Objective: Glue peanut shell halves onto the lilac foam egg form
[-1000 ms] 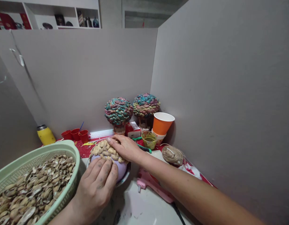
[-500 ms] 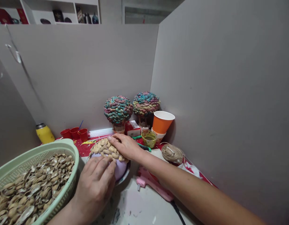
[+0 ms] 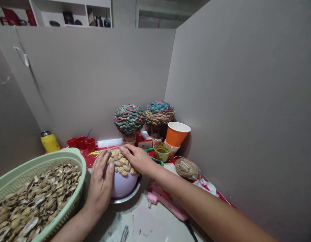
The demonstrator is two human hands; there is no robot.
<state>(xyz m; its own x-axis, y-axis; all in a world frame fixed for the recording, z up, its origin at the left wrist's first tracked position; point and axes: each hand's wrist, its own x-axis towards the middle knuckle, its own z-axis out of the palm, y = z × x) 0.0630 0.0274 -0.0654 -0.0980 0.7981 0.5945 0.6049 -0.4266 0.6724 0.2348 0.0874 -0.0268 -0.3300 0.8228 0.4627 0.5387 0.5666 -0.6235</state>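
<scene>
A smooth lilac balloon (image 3: 122,186) rests in a shallow metal bowl (image 3: 125,199), its upper part covered with peanut shells (image 3: 121,163) set side by side. My left hand (image 3: 101,178) wraps round its left side, thumb on the shells and fingers along the far edge. On the upper right, my right hand (image 3: 137,159) lies over the shells with its thumb toward the top; its other fingers are partly hidden behind the balloon. Both hands hold the balloon between them. To the left stands a green basket (image 3: 81,171) heaped with loose peanut shells (image 3: 41,196).
A pink glue gun (image 3: 167,205) lies under my right forearm. Behind are two colourful shell-covered balls (image 3: 129,119), orange paper cups (image 3: 178,136), a murky plastic cup (image 3: 162,152), twine (image 3: 187,169), red cups (image 3: 90,144) and a yellow bottle (image 3: 50,143). Grey panels (image 3: 102,74) enclose the table.
My left hand has moved from the balloon's near front up to its left side, its fingers opening round it. More of the lilac surface shows. My right hand stays on the shells.
</scene>
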